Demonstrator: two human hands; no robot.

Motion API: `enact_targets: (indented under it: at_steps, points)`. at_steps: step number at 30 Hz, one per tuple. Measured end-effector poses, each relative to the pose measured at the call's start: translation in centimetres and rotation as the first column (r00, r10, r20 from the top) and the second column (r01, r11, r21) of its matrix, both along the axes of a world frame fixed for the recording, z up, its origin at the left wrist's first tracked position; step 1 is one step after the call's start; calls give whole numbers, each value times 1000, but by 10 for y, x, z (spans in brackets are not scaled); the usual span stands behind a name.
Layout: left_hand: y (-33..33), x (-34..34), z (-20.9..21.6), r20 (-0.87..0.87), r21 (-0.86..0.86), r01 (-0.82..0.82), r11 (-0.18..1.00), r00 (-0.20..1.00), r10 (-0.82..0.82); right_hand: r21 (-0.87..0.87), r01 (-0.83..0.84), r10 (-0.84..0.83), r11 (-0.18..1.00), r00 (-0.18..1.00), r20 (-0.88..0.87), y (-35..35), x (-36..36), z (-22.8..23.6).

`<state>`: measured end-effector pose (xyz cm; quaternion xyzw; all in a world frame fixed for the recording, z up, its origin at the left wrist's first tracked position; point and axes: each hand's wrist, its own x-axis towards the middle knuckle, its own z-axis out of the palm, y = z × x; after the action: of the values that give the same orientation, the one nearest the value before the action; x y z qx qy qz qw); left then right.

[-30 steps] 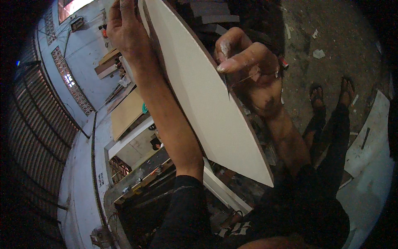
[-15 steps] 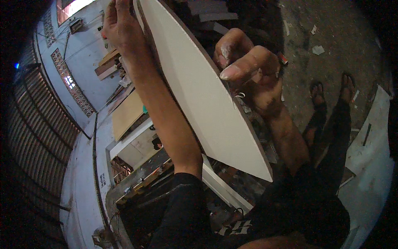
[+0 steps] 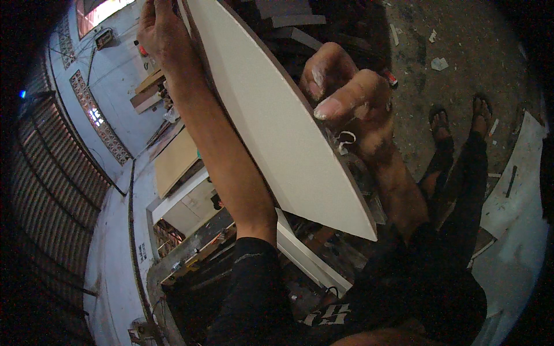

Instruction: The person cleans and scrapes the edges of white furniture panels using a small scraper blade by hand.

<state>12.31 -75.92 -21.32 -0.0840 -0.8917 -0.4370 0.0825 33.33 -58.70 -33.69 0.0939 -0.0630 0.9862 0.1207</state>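
Observation:
A long white panel (image 3: 271,121) slants across the middle, its far end running out of the top of the picture and its near end coming to a point. My left hand (image 3: 158,34) grips its upper left edge, with the fingertips partly out of view. Along the right edge, my right hand (image 3: 352,95) is closed with thumb and fingers bent. Whatever the right fingers hold is hidden. A thin white curl of shaving (image 3: 346,139) hangs at the panel's edge just below the right thumb.
A person's sandalled feet (image 3: 441,127) stand at the right on a floor strewn with scraps. A pale sheet (image 3: 513,196) lies near them. Dark boards (image 3: 300,37) are stacked beyond the panel. At the left are a cluttered bench (image 3: 202,248) and a tan board (image 3: 176,161).
The white curl below my right thumb has become larger and easier to see. The right hand has slid slightly nearer along the edge, while the panel's near tip has risen a little.

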Motion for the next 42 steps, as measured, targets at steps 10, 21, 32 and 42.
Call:
enact_targets:
  at_steps: [10, 21, 32, 42]
  points:
    - [13, 7, -7, -11, -113, -44, 993, 999, 43, 17, 2, -2, 1000, 1000, 20, 3, 8, -8]
    - [-39, -39, 40, 270, 301, -191, 934, 957, 109, -11, -63, 63, 998, 998, 19, 7, 24, 9]
    - [-7, -6, 13, 159, 79, -121, 990, 982, 107, 62, -141, 136, 988, 988, 76, 8, 46, 0]
    - [12, 8, -3, 10, -155, -21, 988, 1000, 23, 120, -203, 190, 972, 975, 110, 15, 54, -2]
